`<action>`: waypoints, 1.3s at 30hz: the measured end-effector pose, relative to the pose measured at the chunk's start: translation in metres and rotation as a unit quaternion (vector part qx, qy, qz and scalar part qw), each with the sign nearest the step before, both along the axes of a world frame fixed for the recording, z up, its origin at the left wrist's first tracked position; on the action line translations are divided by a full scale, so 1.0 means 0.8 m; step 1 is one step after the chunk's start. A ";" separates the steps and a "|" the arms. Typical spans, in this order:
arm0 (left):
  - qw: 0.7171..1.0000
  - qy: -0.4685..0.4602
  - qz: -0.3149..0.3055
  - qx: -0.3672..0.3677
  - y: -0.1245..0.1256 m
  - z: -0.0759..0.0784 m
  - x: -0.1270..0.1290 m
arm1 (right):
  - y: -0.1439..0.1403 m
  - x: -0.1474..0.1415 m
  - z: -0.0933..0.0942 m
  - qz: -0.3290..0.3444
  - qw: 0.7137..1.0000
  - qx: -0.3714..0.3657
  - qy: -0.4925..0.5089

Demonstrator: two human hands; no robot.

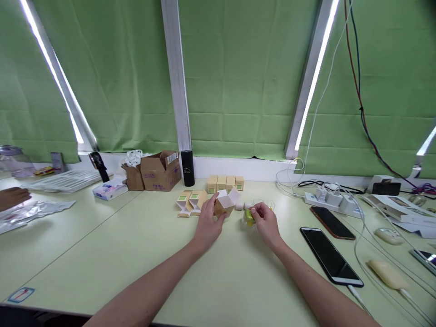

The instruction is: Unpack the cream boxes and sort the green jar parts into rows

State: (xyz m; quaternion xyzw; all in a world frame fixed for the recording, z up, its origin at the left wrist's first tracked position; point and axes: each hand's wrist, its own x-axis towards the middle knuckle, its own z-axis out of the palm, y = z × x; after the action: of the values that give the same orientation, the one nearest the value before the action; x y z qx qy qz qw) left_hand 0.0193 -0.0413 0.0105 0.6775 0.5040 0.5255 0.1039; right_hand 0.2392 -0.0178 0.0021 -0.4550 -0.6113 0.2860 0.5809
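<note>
An open small carton (225, 205) is gripped by the left hand (208, 223) just right of the flat cartons (190, 202) on the bench (102, 245), a yellow-green item (250, 217) is pinched by right hand (265, 222) fingers beside it, so insertion likely needs mouth alignment.

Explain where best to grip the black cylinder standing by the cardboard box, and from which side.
Grip the black cylinder around its mid-body from the front, probably. It stands upright with smooth round sides; the cardboard box crowds its left and the wall sits close behind, so the front is freest.
</note>
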 end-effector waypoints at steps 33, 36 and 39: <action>0.822 -0.455 -0.266 -0.215 -0.004 0.007 0.020 | -0.031 -0.023 0.011 0.080 0.993 0.054 -0.068; 0.824 -0.445 -0.271 -0.222 -0.006 0.006 0.021 | -0.028 -0.023 0.010 0.110 0.993 0.026 -0.028; 0.829 -0.435 -0.266 -0.229 -0.007 0.006 0.022 | -0.028 -0.025 0.012 0.158 0.987 -0.006 0.022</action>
State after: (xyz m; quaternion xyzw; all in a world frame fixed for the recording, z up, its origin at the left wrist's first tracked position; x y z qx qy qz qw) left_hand 0.0368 -0.0472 0.0156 0.4438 0.3126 0.5874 0.6002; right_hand 0.2196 -0.0399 0.0114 -0.3498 -0.6612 0.3881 0.5383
